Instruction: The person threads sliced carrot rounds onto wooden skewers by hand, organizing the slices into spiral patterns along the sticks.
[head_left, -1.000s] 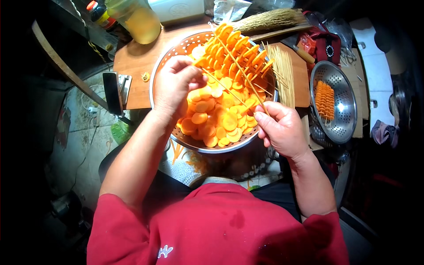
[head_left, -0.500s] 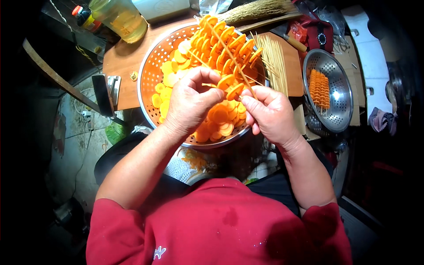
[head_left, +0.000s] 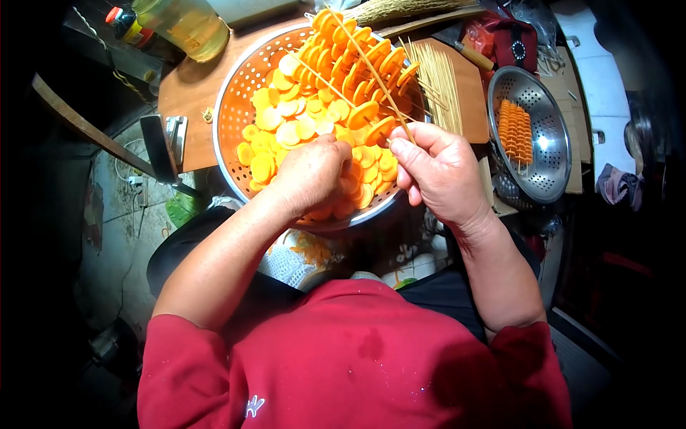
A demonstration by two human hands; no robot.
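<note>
A large perforated metal colander (head_left: 227,107) holds many round carrot slices (head_left: 289,132). My right hand (head_left: 446,175) is closed at the colander's right side, thumb and fingers pinching the near end of a bamboo skewer (head_left: 314,74) with two carrot slices (head_left: 371,123) threaded near the fingers. A second long skewer (head_left: 371,68) also runs down to these fingers. Over the loose slices, my left hand (head_left: 314,175) is curled with the knuckles up; its fingertips are hidden, so what it grips does not show. Several filled carrot skewers (head_left: 357,61) lie across the colander's far right.
Bare bamboo skewers (head_left: 437,79) lie spread on the wooden table (head_left: 187,93) to the right. Farther right, a smaller metal colander (head_left: 550,168) holds finished carrot skewers (head_left: 514,132). A phone on a stand (head_left: 158,146) is at the left; a jar of yellowish liquid (head_left: 189,28) stands behind.
My left hand has come away from the threaded slices and dropped toward the loose ones in the colander. My right hand keeps its grip on the skewer. The view has shifted slightly.
</note>
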